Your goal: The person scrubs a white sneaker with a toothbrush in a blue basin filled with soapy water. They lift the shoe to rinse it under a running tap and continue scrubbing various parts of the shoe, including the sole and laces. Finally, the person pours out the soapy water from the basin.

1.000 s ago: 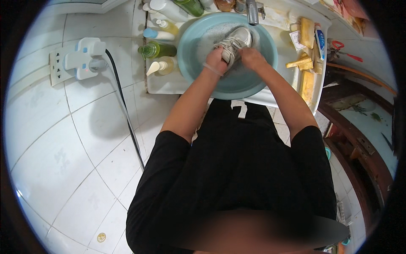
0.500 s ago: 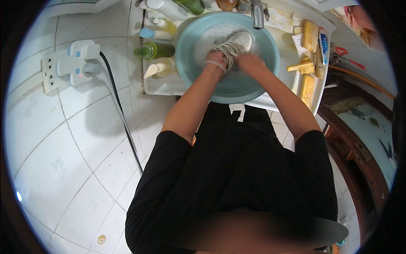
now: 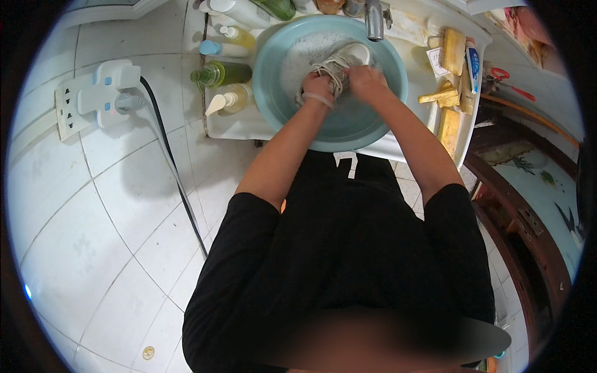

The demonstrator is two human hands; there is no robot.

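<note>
Holding the shoe: the left hand (image 3: 318,84) is closed around the laced, lower-left part of the shoe (image 3: 334,67); some of its fingertips are hidden.
Right hand: curled, the right hand (image 3: 367,84) meets the shoe's right side near the toe; whether it pinches the shoe or something small, I cannot tell.
Shoe's place: inside the round basin (image 3: 336,138), low among the suds (image 3: 303,59).
Shoe's axis: slanted, toe at upper right toward the faucet (image 3: 374,23), the other end at lower left. From the left hand, the shoe runs up and to the right; from the right hand, it lies to the left. The right hand is nearer the toe, the left nearer the opening.
Shoe's surface: pale, with a smooth, rounded toe and loose, cord-like laces in a tangle.
Basin: light blue, smooth, plastic-looking, wide-rimmed, on the white sink (image 3: 239,129).
Suds: white, fine-bubbled, thickest left of the toe.
Sink's left side: a green, see-through bottle (image 3: 227,73) on its side.
Sink's right side: a yellow, rough-looking block (image 3: 454,51).
</note>
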